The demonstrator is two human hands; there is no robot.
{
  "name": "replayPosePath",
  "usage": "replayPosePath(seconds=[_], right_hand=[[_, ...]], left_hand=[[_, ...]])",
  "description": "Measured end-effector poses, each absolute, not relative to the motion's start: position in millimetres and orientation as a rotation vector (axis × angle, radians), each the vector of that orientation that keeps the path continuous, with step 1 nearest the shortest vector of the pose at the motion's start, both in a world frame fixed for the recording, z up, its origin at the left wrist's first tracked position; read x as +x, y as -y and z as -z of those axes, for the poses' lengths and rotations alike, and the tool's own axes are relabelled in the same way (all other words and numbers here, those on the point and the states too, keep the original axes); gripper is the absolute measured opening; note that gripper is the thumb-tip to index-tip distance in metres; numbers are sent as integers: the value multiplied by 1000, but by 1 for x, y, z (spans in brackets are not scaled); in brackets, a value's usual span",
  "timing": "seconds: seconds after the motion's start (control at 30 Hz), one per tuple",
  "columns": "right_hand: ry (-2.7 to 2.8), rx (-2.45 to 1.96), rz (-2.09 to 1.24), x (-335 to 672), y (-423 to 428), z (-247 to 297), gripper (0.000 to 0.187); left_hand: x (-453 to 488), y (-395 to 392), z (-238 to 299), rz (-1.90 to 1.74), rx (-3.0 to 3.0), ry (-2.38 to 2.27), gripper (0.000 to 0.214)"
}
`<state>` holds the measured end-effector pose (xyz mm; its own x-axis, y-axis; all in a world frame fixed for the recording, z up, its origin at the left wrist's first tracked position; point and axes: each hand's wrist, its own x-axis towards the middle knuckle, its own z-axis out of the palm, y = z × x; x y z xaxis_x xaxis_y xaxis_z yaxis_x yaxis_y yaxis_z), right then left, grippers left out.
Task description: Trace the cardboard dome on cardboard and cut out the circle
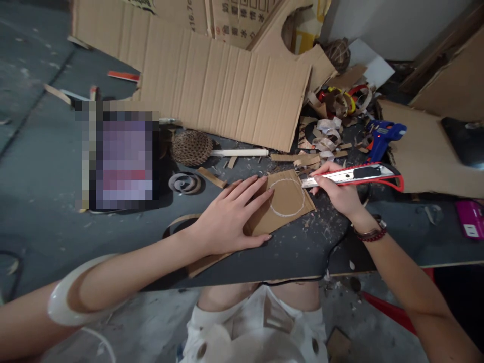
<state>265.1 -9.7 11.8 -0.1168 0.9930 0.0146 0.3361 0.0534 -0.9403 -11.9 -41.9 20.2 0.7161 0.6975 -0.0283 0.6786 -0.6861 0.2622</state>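
Pinning cardboard: stiff, light corrugated cardboard piece (283, 201), mid-frame on the desk (287, 262), is best held flat, as by the open left hand (230, 214).
Gripping knife: right hand (338, 194) is clamped on a utility knife (363, 175).

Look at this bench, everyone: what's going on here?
A person's left hand presses flat on a piece of cardboard marked with a white circle. Their right hand grips a red utility knife, its blade end by the cardboard's right edge. Cardboard scraps and a blue glue gun lie beyond on the dark table.
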Motion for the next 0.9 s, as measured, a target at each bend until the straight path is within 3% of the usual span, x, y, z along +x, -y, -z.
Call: replayPosePath(seconds=[0.9], right_hand=[[1702, -1372, -1034, 265, 14, -16, 9]], left_hand=[[-12, 42, -21, -89, 2703, -1096, 88]])
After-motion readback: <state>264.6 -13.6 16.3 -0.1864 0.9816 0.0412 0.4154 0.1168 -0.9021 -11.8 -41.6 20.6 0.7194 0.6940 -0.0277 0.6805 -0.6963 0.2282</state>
